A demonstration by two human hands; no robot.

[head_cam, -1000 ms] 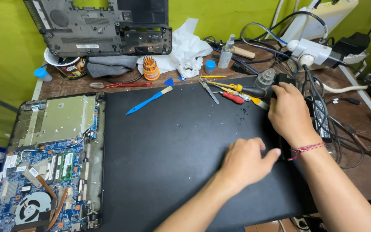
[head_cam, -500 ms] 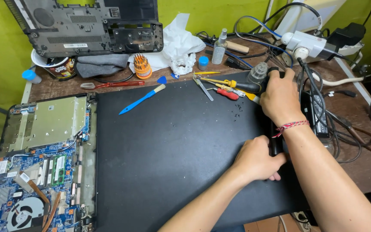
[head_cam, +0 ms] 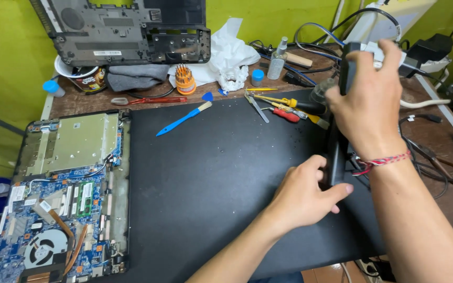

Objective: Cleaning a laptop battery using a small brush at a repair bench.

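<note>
A long black bar-shaped part (head_cam: 336, 152) stands tilted at the right edge of the black work mat (head_cam: 211, 178). My right hand (head_cam: 368, 99) grips its far end and holds that end raised above the table. My left hand (head_cam: 305, 196) is closed around its near end, which stays low by the mat. A red and white thread band circles my right wrist. Most of the bar's top is hidden behind my right fingers.
An opened laptop base (head_cam: 64, 199) with blue board and fan lies left of the mat. A blue brush (head_cam: 182, 119), screwdrivers (head_cam: 284, 110), an orange bit holder (head_cam: 184, 79), a small bottle (head_cam: 277, 58) and white cloth (head_cam: 226, 57) lie behind. A laptop shell (head_cam: 127, 31) leans on the wall. Cables (head_cam: 436, 152) crowd the right.
My right hand has lifted the far end of the black bar off the table. My left hand slid right from the mat and closed on the bar's near end.
</note>
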